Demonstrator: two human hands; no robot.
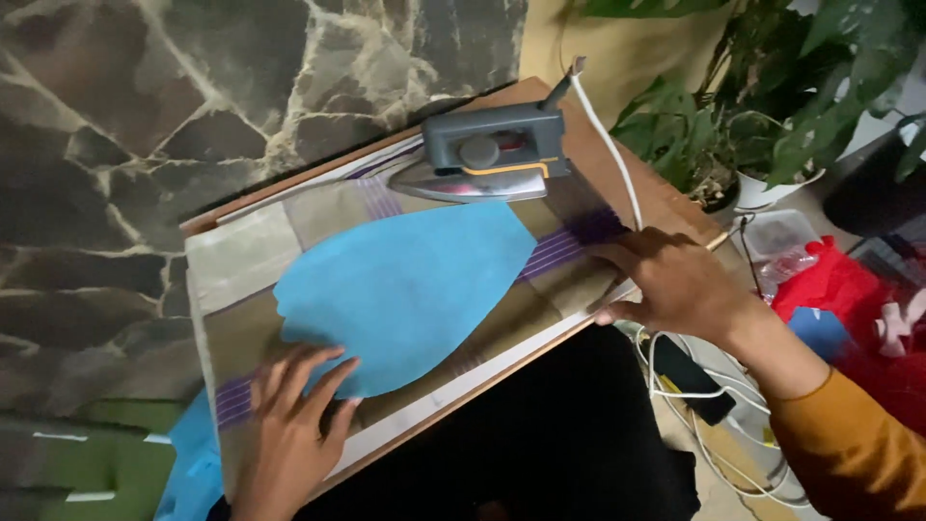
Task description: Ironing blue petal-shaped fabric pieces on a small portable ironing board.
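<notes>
Lying between both hands, blue fabric piece (405, 289), left hand (289, 425) touching it

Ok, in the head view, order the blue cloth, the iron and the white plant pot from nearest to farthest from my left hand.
From the left hand:
1. Blue cloth, touching, under the fingertips.
2. Iron, at the board's far end.
3. White plant pot, off the board, far right.

stone floor (116, 106), potted plant (714, 125), red bag (849, 289)
</notes>
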